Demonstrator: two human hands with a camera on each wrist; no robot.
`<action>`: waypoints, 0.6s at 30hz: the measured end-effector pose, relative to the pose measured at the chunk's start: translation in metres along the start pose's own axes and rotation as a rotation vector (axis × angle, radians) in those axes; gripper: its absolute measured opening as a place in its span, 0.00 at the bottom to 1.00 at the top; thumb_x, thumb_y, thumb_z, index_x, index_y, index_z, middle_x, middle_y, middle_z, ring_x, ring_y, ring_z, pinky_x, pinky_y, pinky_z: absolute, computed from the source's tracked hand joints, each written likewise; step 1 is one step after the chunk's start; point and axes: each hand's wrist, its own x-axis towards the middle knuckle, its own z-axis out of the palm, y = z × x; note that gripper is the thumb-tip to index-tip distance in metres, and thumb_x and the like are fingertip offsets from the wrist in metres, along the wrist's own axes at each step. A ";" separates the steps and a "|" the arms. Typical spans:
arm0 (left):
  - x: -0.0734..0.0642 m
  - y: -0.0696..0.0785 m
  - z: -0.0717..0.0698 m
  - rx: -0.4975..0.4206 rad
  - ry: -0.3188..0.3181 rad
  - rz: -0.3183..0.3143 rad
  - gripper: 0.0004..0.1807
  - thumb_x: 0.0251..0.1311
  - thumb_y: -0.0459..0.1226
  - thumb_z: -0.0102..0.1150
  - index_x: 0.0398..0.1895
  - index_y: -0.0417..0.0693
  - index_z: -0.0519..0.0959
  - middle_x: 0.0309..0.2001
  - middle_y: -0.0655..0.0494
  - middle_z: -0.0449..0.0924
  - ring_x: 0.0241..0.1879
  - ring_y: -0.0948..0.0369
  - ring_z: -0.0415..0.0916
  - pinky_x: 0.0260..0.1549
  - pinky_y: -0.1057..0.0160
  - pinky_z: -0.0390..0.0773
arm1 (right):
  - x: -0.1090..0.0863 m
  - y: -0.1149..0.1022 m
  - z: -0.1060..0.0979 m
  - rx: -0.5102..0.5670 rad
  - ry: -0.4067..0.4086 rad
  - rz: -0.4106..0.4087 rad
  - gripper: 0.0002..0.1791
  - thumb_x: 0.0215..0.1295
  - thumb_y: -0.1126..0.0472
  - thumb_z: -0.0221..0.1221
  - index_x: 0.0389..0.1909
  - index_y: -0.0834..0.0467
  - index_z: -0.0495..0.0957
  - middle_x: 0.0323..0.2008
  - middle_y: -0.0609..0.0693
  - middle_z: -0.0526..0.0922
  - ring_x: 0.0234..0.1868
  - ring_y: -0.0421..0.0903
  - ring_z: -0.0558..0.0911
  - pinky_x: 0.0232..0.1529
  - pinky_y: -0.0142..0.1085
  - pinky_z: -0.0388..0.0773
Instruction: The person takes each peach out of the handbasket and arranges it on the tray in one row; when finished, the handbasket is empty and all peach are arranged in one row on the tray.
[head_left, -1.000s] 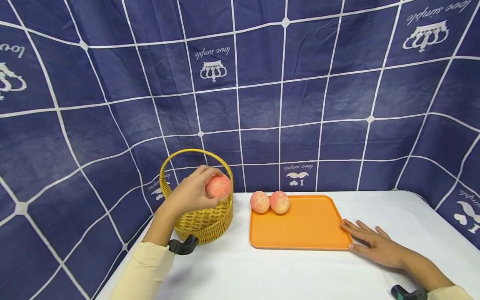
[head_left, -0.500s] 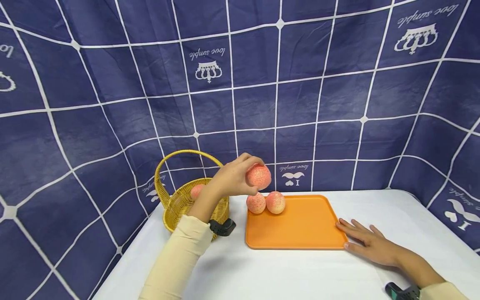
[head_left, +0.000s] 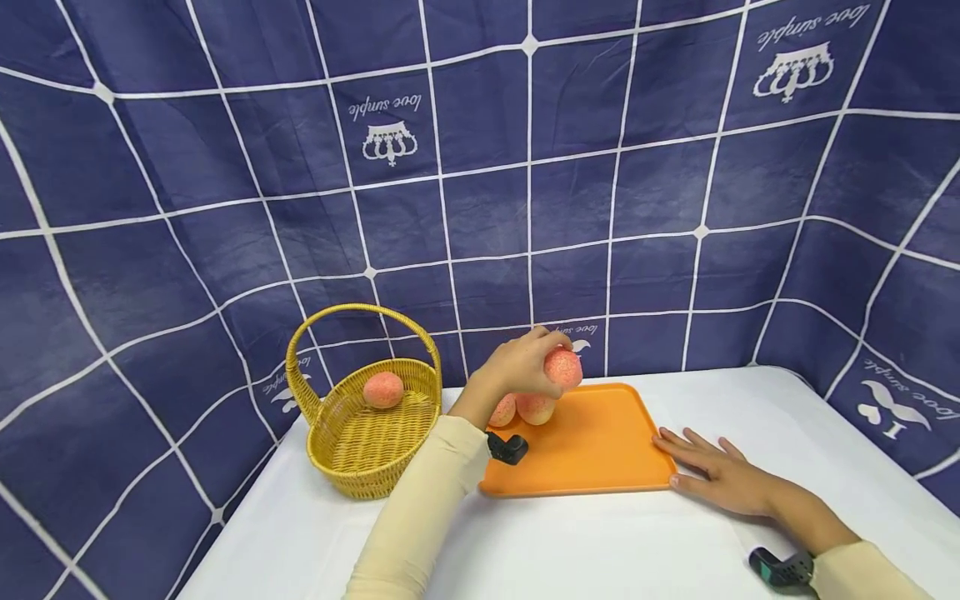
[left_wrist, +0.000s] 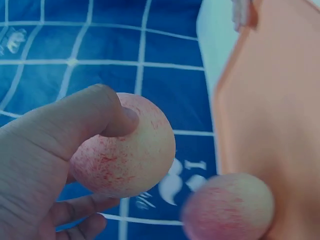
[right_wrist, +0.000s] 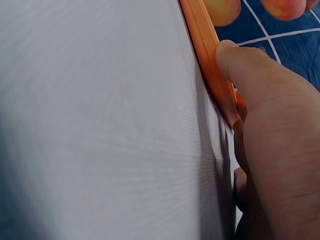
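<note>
My left hand (head_left: pixel 527 367) grips a pinkish peach (head_left: pixel 563 369) between thumb and fingers, above the back of an orange tray (head_left: pixel 592 450). In the left wrist view the thumb lies across the held peach (left_wrist: pixel 135 155). Two more peaches sit at the tray's back left; my hand partly covers the nearer-left peach (head_left: pixel 503 410) and the one beside it (head_left: pixel 537 409). With fingers spread, my right hand (head_left: pixel 716 475) touches the tray's right edge. In the right wrist view its thumb (right_wrist: pixel 240 60) presses on the tray's rim (right_wrist: pixel 202 45).
A yellow wicker basket (head_left: pixel 330 462) with a tall arched handle stands left of the tray, one peach (head_left: pixel 383 390) inside it. White cloth (head_left: pixel 600 542) covers the table. A dark blue curtain (head_left: pixel 480 208) with white lines hangs behind and at both sides.
My left hand has carried the peach rightward from the basket to above the tray, uncovering the peach in the basket. The view has turned slightly right. The right hand stays at the tray edge.
</note>
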 end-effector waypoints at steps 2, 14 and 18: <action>0.004 -0.005 0.008 0.007 -0.014 -0.028 0.36 0.46 0.54 0.76 0.61 0.66 0.74 0.56 0.61 0.72 0.46 0.60 0.75 0.45 0.53 0.77 | 0.002 -0.001 -0.001 0.003 -0.016 0.010 0.33 0.69 0.40 0.59 0.74 0.43 0.69 0.75 0.55 0.61 0.75 0.71 0.49 0.65 0.72 0.29; 0.025 -0.004 0.024 0.032 -0.065 -0.023 0.34 0.46 0.55 0.76 0.60 0.67 0.75 0.55 0.60 0.72 0.46 0.61 0.74 0.47 0.53 0.75 | 0.003 -0.003 -0.002 0.005 -0.010 0.013 0.33 0.70 0.40 0.59 0.74 0.43 0.69 0.75 0.54 0.62 0.75 0.71 0.49 0.64 0.73 0.30; 0.031 -0.005 0.030 0.047 -0.106 -0.053 0.35 0.48 0.55 0.75 0.61 0.67 0.74 0.57 0.59 0.72 0.47 0.60 0.75 0.48 0.52 0.75 | 0.002 -0.003 -0.001 0.009 -0.009 0.015 0.33 0.70 0.40 0.59 0.73 0.43 0.69 0.75 0.55 0.62 0.75 0.71 0.50 0.64 0.73 0.31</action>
